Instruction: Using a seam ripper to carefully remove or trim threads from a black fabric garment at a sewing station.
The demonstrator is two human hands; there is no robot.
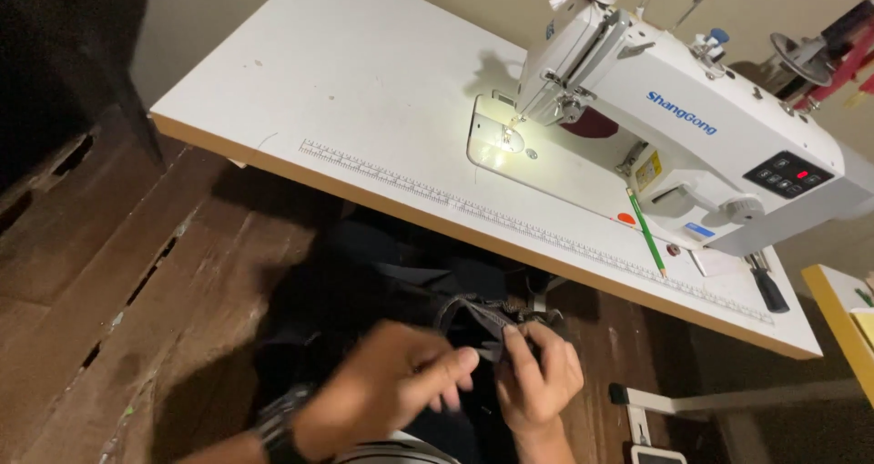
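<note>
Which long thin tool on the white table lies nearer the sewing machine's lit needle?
The green pencil, lying beside the machine base; the black-handled screwdriver lies farther right, by the table's end.

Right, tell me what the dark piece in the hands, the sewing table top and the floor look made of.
Dark piece held by both hands: looks like soft grey-black fabric, since it folds and bunches. White sewing table top: smooth matt laminate, probably over board, with a tan edge strip. Brown plank floor: worn wood, with visible grain and gaps between boards.
</note>
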